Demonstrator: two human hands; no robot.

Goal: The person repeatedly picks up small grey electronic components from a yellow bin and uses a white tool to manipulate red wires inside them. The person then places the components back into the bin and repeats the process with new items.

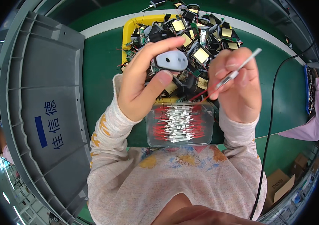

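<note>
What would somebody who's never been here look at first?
Probably the yellow tray at the top, heaped with black parts bearing pale squares. In the middle, the left hand holds a grey part and the right hand a thin white stick. Below, near the person's chest, a clear box holds many white pieces with red wires, and a big grey crate fills the left side.
</note>
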